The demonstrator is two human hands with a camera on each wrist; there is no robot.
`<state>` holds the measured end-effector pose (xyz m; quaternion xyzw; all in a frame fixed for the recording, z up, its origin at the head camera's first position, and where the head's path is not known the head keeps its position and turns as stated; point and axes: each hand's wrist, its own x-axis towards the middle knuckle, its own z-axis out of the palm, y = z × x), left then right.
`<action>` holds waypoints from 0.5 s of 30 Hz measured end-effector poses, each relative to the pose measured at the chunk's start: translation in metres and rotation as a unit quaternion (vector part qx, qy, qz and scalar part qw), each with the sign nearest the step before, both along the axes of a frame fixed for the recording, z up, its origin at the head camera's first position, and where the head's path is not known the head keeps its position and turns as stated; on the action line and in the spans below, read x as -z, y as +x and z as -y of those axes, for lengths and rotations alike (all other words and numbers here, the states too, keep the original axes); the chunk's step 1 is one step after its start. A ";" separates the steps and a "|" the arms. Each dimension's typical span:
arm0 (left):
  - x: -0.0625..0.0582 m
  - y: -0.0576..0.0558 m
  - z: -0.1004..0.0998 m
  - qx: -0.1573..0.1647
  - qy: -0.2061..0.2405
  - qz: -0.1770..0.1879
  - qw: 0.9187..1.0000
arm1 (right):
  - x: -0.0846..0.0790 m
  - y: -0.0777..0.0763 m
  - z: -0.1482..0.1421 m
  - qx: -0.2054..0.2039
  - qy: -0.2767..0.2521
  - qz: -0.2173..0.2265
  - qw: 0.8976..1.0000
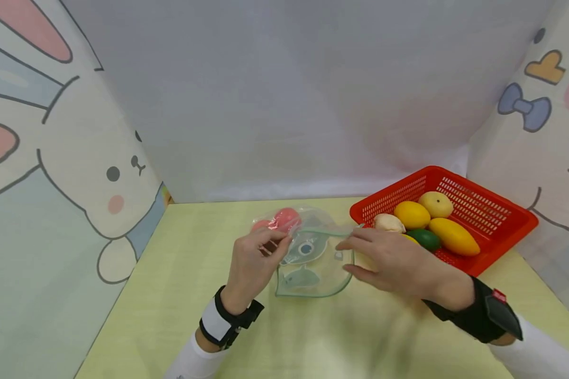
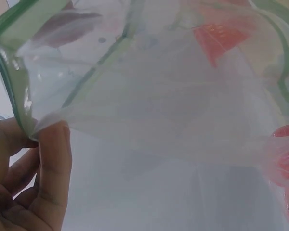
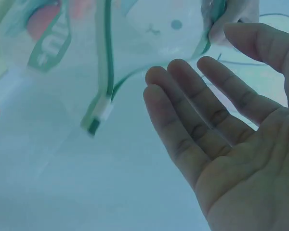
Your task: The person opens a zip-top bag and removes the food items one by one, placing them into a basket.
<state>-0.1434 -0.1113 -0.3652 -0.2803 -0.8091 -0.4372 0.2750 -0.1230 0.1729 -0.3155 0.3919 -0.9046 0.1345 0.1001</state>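
A clear zip bag [image 1: 315, 271] with green edging and printed sea-animal shapes is held up off the table. Pinched between thumb and finger of my left hand [image 1: 258, 260] is a corner of its rim, as the left wrist view shows at the fingertips [image 2: 53, 137]. Round pink-red objects [image 1: 286, 217] lie in the far part of the bag. My right hand [image 1: 393, 260] is at the bag's right edge, thumb and fingers spread apart. In the right wrist view, relaxed fingers [image 3: 183, 130] hold nothing, near the white zip slider [image 3: 102, 108].
A red plastic basket [image 1: 507, 239] stands at the right of the pale yellow table [image 1: 170, 316]. In it are a yellow mango-like fruit [image 1: 454, 237], a lemon-like fruit [image 1: 411, 215], a green one [image 1: 424, 239] and a whitish bulb [image 1: 389, 222]. Printed panels flank the table.
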 end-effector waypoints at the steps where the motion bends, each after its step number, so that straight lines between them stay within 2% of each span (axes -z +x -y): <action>1: 0.000 0.000 0.000 0.000 0.001 0.000 1.000 | 0.005 0.000 0.007 -0.016 -0.001 0.016 1.000; 4: 0.000 0.001 0.000 0.002 0.001 0.000 1.000 | 0.025 -0.007 0.029 -0.028 0.023 0.066 0.997; 6: 0.001 0.002 0.000 0.001 0.000 -0.001 1.000 | 0.039 -0.015 0.043 -0.028 0.044 0.083 0.995; 9: 0.001 0.002 -0.001 0.001 -0.003 -0.007 1.000 | 0.058 -0.029 0.063 -0.020 0.063 0.085 0.994; 13: 0.001 0.001 -0.001 0.000 -0.002 -0.013 1.000 | 0.074 -0.050 0.085 -0.002 0.074 0.056 0.996; 15: 0.001 0.001 -0.001 0.001 0.001 -0.014 1.000 | 0.080 -0.062 0.093 0.027 0.080 0.074 0.994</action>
